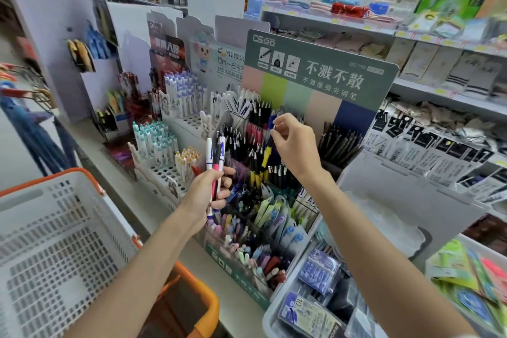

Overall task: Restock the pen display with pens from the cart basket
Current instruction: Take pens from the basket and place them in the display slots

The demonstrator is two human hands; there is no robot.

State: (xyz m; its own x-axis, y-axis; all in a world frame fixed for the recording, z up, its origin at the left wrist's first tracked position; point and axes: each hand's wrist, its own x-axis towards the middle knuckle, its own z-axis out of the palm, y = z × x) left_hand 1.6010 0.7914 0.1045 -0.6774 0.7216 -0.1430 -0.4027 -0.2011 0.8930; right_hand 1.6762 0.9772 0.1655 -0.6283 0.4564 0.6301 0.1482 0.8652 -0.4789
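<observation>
Pens [209, 153], at least three, stand bunched in the curled grip of the left hand [205, 192], by the left edge of the pen display [321, 71]. Right hand [295, 145] pinches one blue-and-yellow pen [265, 156] above packed rows. One cart basket [33, 200] sits lower left.

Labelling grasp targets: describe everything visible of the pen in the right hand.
The blue-and-yellow pen looks plastic: blue top end, dark mid-barrel, yellow lower section. It hangs nearly upright, lower end leaning slightly left, over the middle tiers of the green pen display. The right hand pinches its top end; whether its lower end touches the display cannot be told.
</observation>
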